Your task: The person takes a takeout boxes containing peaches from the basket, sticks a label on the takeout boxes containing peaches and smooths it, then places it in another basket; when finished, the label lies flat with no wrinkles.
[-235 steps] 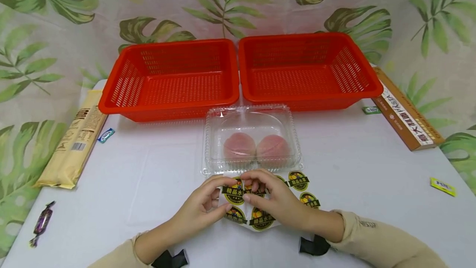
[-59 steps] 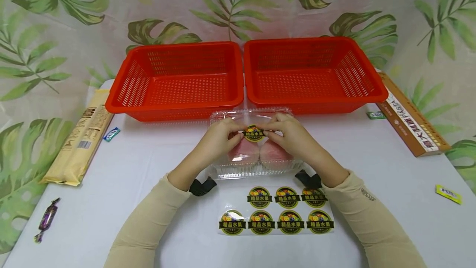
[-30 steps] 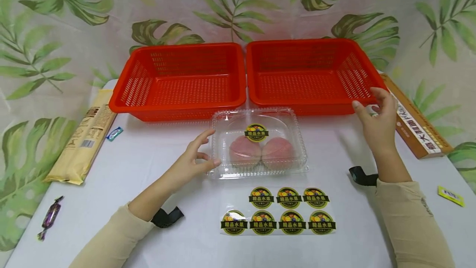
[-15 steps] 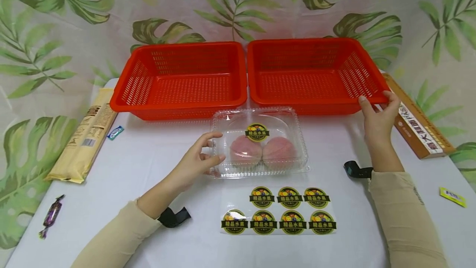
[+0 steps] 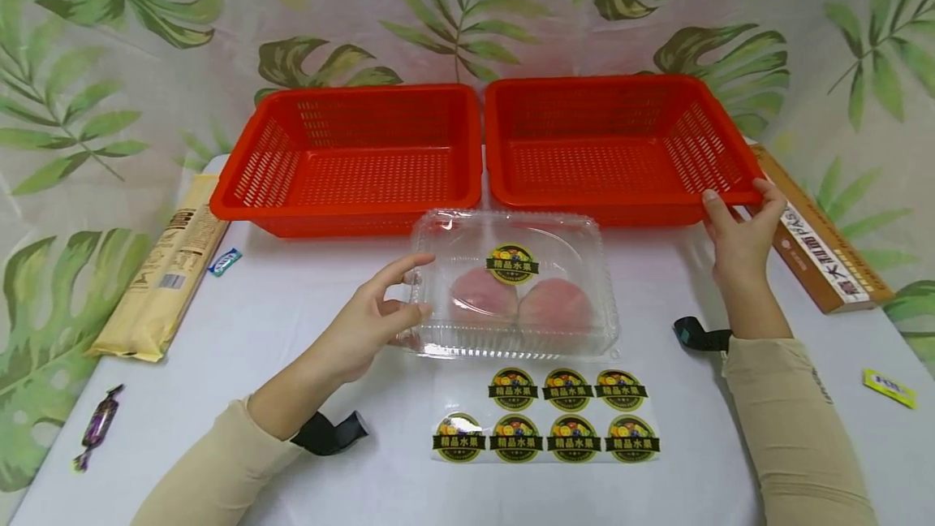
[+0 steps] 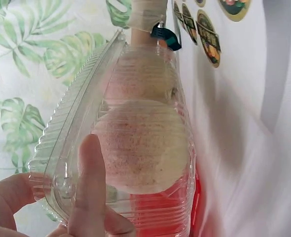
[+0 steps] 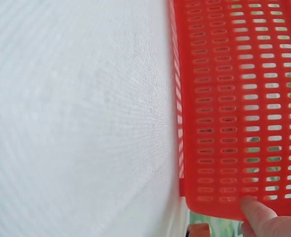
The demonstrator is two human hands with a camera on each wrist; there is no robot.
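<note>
My left hand grips the left side of a clear plastic clamshell box, thumb in front and fingers behind. The box is raised a little off the table and holds two pink peaches. A round black-and-gold fruit sticker is on its lid. The left wrist view shows the peaches through the ribbed wall, close to that hand's fingers. At the right, my right hand pinches the front right corner of the right red basket, thumb inside the rim; the right wrist view shows its slotted wall.
A sticker sheet lies in front of the box. The left red basket stands behind. Yellow pasta packet at left, brown pasta box at right. Small wrapped candies lie near both sides.
Both hands were at the sticker sheet, then placed a sticker on the lid and parted. The right hand took the basket's corner; the left took the box and has just lifted it slightly.
</note>
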